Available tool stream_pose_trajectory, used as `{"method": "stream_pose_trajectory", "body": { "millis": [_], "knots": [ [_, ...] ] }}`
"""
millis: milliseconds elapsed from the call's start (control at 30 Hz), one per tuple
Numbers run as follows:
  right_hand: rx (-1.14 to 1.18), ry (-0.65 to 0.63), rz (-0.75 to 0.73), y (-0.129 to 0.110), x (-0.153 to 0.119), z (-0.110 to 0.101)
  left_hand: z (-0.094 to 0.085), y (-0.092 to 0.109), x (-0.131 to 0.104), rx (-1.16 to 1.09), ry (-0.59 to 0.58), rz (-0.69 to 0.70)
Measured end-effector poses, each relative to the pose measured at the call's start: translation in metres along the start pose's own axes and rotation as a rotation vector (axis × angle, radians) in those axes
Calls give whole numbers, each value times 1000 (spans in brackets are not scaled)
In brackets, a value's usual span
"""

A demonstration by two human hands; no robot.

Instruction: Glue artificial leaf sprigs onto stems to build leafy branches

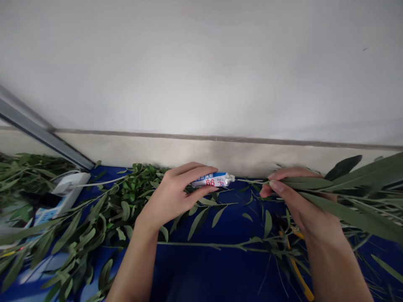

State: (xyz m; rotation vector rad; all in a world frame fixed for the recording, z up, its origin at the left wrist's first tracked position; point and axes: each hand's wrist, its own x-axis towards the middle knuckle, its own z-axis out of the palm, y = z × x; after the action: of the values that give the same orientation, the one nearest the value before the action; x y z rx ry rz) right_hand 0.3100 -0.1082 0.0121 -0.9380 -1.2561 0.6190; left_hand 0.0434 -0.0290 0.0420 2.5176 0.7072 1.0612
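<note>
My left hand [176, 191] is closed round a white and blue glue tube [214, 179] with red print, its nozzle end pointing right. Between thumb and fingers, my right hand [296, 193] pinches the thin stem of a leafy branch [349, 184], whose long green leaves spread to the right edge. The stem's bare tip meets the tube's nozzle, or nearly so; I cannot tell whether they touch. Below both hands, another stem [214, 245] lies across the blue table surface [201, 272].
Leafy cuttings [103, 226] cover the left of the table. A white power strip [69, 193] stands among them at the left. Yellow-handled cutters [297, 272] lie partly under leaves near my right forearm. A pale wall [201, 84] and a metal post [47, 130] bound the back.
</note>
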Motion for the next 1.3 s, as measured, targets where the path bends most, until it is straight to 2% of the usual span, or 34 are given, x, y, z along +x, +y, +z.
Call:
{"method": "stream_pose_trajectory", "body": {
  "millis": [300, 500, 600, 733, 833, 967, 1167, 1300],
  "knots": [
    [-17, 14, 84, -14, -3, 17, 2, 4, 0, 10, -18, 1],
    [40, -30, 46, -3, 1, 6, -1, -2, -1, 40, -4, 20],
    [51, -8, 39, 0, 1, 2, -2, -5, -3, 79, 2, 5],
    [42, 56, 77, -3, 0, 4, -3, -4, -3, 66, 4, 4],
    [24, 24, 54, -6, 0, 8, -1, -1, -1, 31, -10, 13],
    [14, 22, 94, -11, -1, 15, 1, 1, 0, 10, -23, 12],
    [-120, -27, 12, -14, -2, 16, 1, 2, 1, 7, -50, -2],
    [-143, 4, -35, -13, -1, 14, 0, 2, 0, 8, -49, 5]
  ]
}}
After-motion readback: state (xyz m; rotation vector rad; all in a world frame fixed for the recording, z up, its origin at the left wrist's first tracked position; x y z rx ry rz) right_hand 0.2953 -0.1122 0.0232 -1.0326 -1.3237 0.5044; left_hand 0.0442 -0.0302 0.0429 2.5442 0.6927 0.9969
